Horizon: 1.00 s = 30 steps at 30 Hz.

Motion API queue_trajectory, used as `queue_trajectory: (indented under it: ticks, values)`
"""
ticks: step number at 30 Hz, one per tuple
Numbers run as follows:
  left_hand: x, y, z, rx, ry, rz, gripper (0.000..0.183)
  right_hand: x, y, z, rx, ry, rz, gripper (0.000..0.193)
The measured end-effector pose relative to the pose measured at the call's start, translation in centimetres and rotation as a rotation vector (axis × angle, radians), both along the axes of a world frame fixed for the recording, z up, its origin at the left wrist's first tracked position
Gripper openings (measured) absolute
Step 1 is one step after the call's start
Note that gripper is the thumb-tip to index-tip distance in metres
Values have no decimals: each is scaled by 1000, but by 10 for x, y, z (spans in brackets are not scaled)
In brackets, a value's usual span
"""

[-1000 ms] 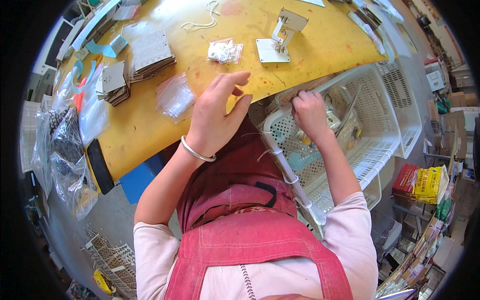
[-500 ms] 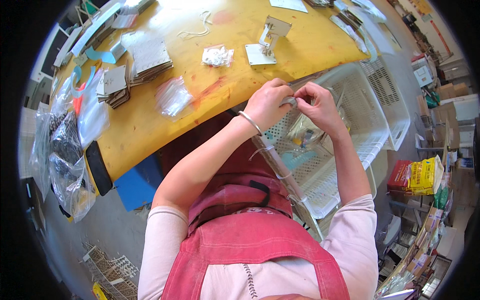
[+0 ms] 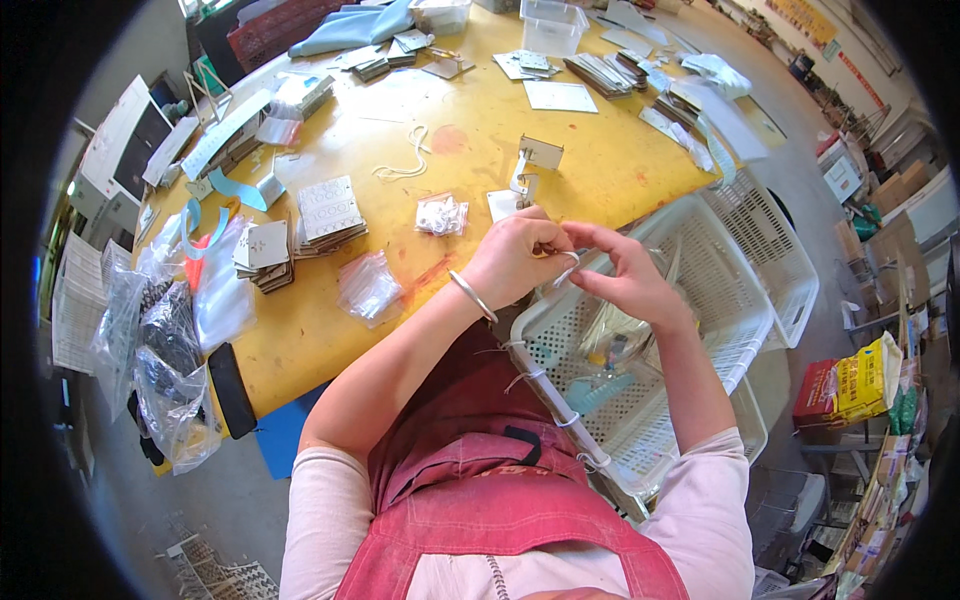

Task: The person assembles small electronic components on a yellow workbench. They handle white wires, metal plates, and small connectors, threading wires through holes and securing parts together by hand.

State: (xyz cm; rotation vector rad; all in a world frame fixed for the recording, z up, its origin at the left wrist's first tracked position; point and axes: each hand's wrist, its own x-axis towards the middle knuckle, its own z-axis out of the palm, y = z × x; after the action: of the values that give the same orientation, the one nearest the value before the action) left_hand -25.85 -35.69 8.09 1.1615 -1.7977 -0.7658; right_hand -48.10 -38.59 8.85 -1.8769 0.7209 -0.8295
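My left hand (image 3: 508, 262), with a bangle at the wrist, is closed in a pinch over the near edge of the yellow table (image 3: 420, 280). Between it and my right hand (image 3: 635, 280) is a thin white cord-like strip (image 3: 567, 269), bent in a small curve; its exact kind is unclear. The right thumb and fingers close on that strip from the other side. Just beyond my hands stands a small assembly of thin pale boards (image 3: 541, 152), partly hidden by the left hand. A clear bag of small white parts (image 3: 440, 214) lies to its left.
Below my right forearm is a white perforated basket (image 3: 715, 350) with bagged items inside. Stacks of thin boards (image 3: 330, 210), clear plastic bags (image 3: 370, 288) and a loose white cord (image 3: 405, 160) lie on the table. A red and yellow package (image 3: 848, 383) stands at the right.
The view has tilted up, showing more of the table's far side. Both hands stay together at the strip; the right fingers have spread slightly and the strip now shows as a curve.
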Motion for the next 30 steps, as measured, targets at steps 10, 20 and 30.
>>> queue_trajectory:
  ticks: [10, 20, 30]
  values:
    - [19, -11, -14, 307, 383, -144, 22, 9, -22, 9, 278, -99, -6, 19]
    - [34, -4, -20, 536, 561, -185, 26, 10, -37, 15, 448, -136, -179, 20]
    - [53, 13, -26, 518, 235, -137, 23, 5, -31, 19, 289, 84, -119, 18]
